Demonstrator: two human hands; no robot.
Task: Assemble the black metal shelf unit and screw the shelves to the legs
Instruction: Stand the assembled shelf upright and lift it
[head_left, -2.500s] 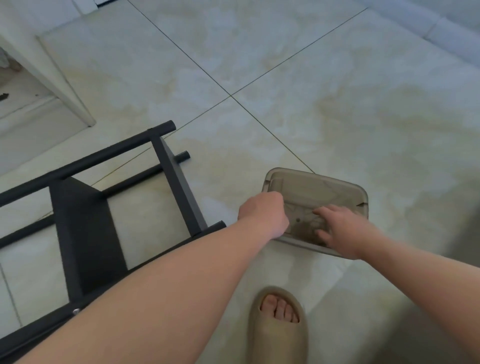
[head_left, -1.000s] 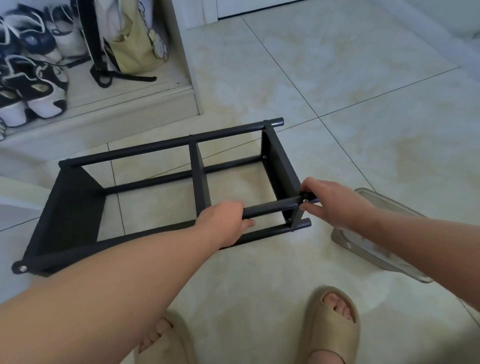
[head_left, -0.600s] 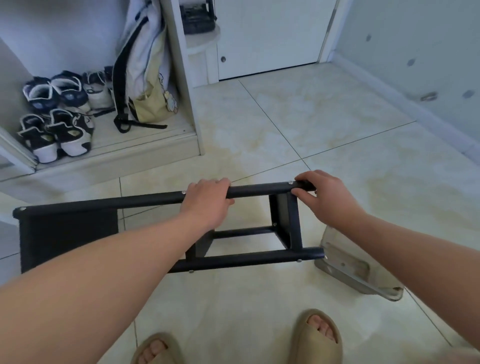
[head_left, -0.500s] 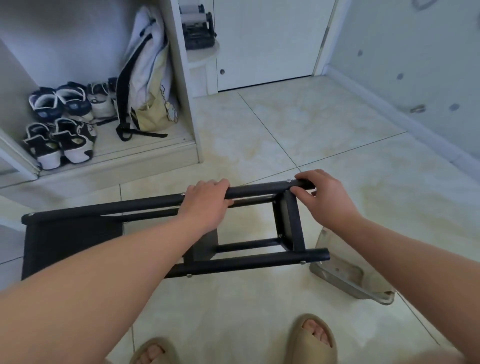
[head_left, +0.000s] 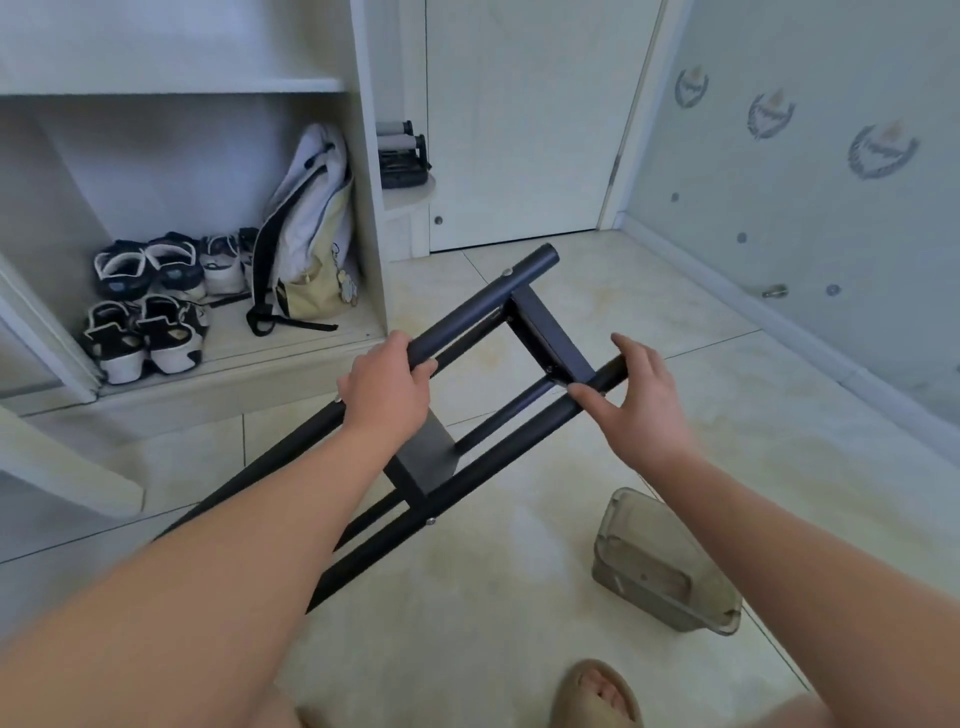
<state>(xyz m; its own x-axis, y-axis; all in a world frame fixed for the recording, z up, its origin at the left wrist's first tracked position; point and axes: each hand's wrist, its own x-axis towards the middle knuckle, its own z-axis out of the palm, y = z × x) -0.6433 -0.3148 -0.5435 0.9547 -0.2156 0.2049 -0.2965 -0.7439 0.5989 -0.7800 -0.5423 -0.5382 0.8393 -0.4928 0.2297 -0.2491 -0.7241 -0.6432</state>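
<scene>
Head view: black metal shelf unit (head_left: 540, 332) held at a slant, one hand on each leg.

Just right of the white cabinet (head_left: 371, 208), before its shoe bay, the frame hangs tilted. Its far end is raised and its low end is hidden under the forearm. The left hand (head_left: 384, 387) wraps fully round the upper leg (head_left: 467, 317), fingers curled over the tube. Further right of the cabinet, the right hand (head_left: 639, 400) cradles the end of the near leg (head_left: 519, 431), thumb pressed to the tube and fingers loosely spread past it. Farthest from the cabinet, a clear plastic box (head_left: 660, 566) sits on the floor. The frame looks stiff and long, probably awkward rather than heavy. Its smooth painted tubes could turn in a palm, so full wraps close to a shelf joint seem safest.
</scene>
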